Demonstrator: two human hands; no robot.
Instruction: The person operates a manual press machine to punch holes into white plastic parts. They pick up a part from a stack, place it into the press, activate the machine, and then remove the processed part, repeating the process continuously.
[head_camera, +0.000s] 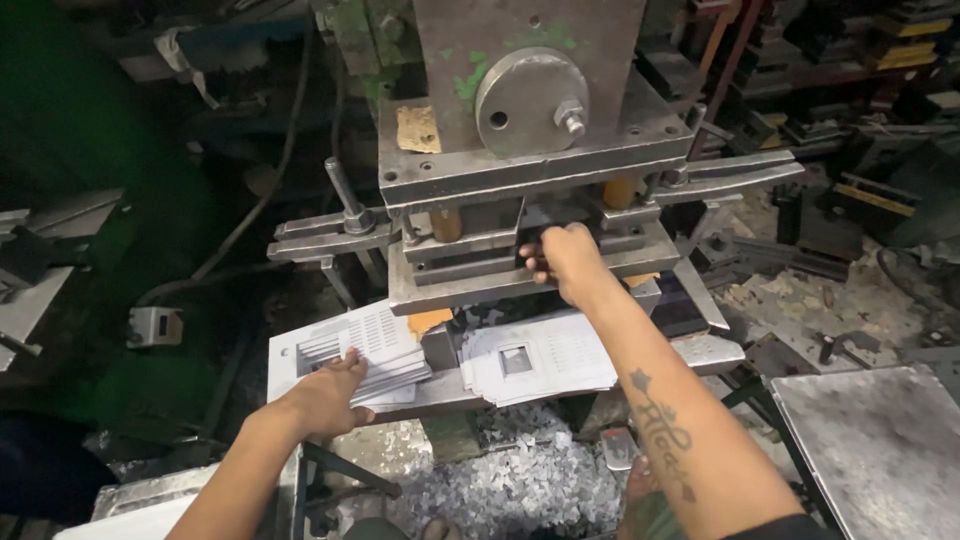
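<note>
A grey steel punch press (520, 110) stands in front of me, with a die block (470, 265) at its base. My right hand (562, 262) reaches into the die opening, fingers curled at the slot; whether it grips a sheet is hidden. My left hand (335, 390) rests on a stack of thin perforated metal sheets (375, 345) on the left of the press table (290, 355). A second stack of punched sheets with a square hole (535, 360) lies between my arms.
Metal offcuts (510, 480) litter the floor under the table. A flat steel plate (880, 440) sits at the lower right. Clamps and bars (730, 175) stick out from the press sides. Dies and scrap (860, 90) crowd the right background; a hose (270, 190) hangs left.
</note>
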